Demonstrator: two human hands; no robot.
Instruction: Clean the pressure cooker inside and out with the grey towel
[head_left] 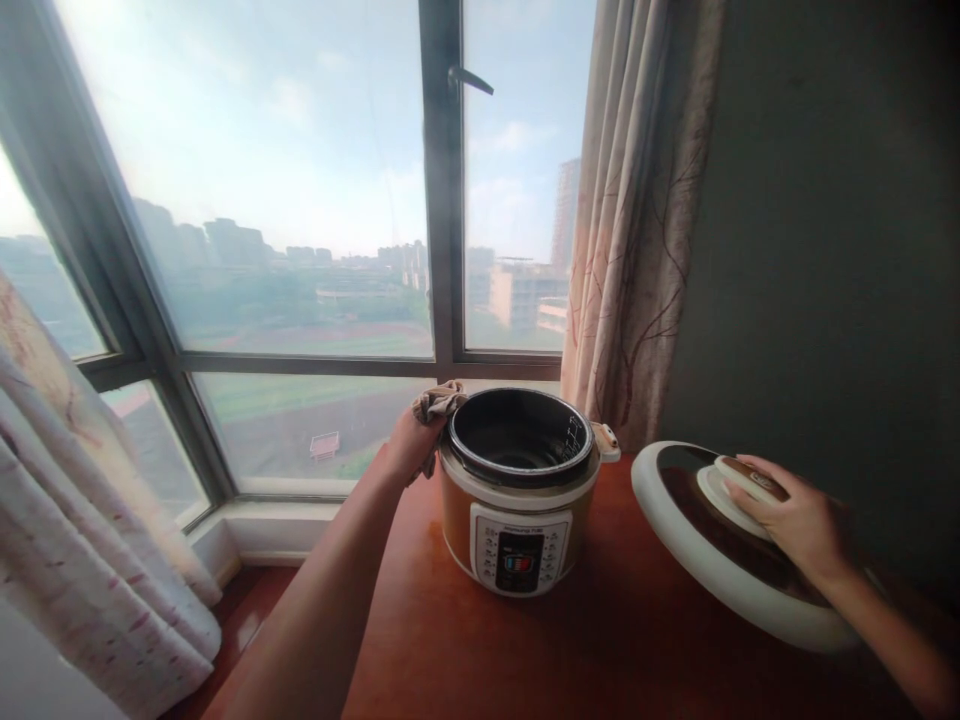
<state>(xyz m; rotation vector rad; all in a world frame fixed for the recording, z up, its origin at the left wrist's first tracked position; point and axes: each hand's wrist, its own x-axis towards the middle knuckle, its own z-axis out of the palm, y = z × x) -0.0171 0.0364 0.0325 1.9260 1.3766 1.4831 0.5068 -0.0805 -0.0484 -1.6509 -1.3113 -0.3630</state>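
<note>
An electric pressure cooker (pixel 457 520) with a tan body and a front control panel stands upright without its lid. Its dark inner pot (pixel 517 430) shows bare walls with level marks on the right side. My left hand (pixel 416 440) is closed on a crumpled cloth (pixel 439 402) against the cooker's left rim. My right hand (pixel 799 510) grips the knob of the cooker's lid (pixel 675 520), tilted to the right of the cooker and apart from it. Whether the lid's lower edge touches the table cannot be made out.
The cooker stands on a reddish-brown wooden table (pixel 465 650). Behind it are large windows (pixel 300 200) with a handle (pixel 472 80). Curtains hang at the right (pixel 630 220) and left (pixel 97 560). A dark wall (pixel 825 250) rises behind the lid.
</note>
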